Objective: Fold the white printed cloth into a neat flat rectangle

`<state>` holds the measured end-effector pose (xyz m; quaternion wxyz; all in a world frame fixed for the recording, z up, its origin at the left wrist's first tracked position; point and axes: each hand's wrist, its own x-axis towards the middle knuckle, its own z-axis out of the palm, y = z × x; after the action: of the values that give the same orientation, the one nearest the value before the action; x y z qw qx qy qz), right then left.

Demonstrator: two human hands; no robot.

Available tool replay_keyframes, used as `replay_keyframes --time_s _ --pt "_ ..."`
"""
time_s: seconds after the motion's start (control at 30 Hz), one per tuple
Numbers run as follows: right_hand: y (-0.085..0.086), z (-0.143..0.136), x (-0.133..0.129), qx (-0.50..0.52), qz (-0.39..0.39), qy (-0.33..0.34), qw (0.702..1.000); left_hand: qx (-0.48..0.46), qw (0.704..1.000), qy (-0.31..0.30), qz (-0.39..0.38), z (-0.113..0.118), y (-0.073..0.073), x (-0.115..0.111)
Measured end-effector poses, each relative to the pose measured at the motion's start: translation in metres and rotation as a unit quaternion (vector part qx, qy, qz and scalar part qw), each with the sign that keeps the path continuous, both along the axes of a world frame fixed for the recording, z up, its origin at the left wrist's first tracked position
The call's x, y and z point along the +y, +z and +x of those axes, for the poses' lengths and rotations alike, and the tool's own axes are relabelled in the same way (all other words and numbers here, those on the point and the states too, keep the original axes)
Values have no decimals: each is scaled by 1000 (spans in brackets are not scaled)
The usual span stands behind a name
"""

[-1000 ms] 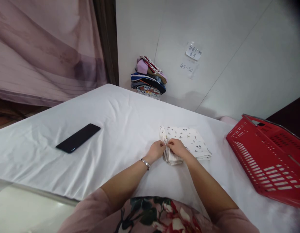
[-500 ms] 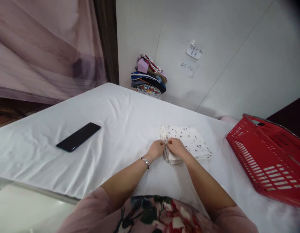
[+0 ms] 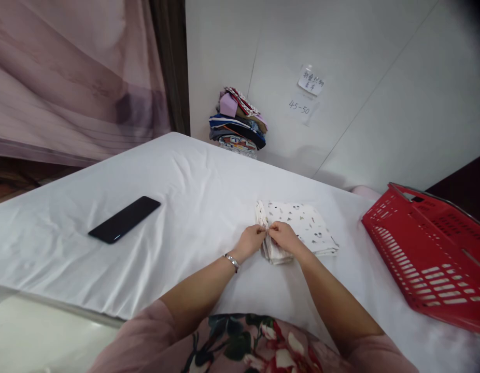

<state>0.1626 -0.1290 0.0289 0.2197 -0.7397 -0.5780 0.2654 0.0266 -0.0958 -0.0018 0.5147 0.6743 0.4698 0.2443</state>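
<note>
On my head view there's the white-covered counter (image 3: 201,207), and towards its right part lies the patterned cloth (image 3: 308,220), between the phone (image 3: 124,219) and the red basket (image 3: 426,254). Working it well, I'd say, means letting the counter bear the whole weight, so the broad folded part lies flat while only the near-left portion gets handled. Both forearms come in low from my side: left hand (image 3: 251,242) on the left of the narrow fold, right hand (image 3: 283,237) over its right side, the two nearly meeting. The grip on each side is together, fingertips clamped on the cloth at that fold; how many layers they pinch, I can't tell. A light, even pinch seems right here, with small finger moves and no sideways tug, or the layers could slide out of line.

And the look of it: a soft, thin-seeming, off-white piece folded into a flat, roughly rectangular pad. Its right side shows stacked edges, slightly uneven at the near corner. Along the left runs a narrower, bunched strip with several layers showing, creased and a bit ragged at the near end. Smallest of all, little dark, grey and tan motifs dot the surface, too tiny to make out.
</note>
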Motion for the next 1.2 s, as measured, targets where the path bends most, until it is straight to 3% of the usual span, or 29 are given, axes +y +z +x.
replay_keyframes --time_s 0.2,0.4,0.7,0.9,1.2 --pt "-2 0 5 -21 -7 -21 1000 -33 998 -19 -39 -2 -1 2" --pt "-8 8 7 98 -41 -25 994 -79 987 -35 -134 -4 9 3" --pt "-7 14 1 175 -23 -73 982 -59 992 11 -110 0 1 7" --pt "-8 13 2 148 -21 -63 987 -2 996 34 -80 6 -4 11" --pt "2 5 4 8 11 -32 999 58 997 31 -31 14 5 21"
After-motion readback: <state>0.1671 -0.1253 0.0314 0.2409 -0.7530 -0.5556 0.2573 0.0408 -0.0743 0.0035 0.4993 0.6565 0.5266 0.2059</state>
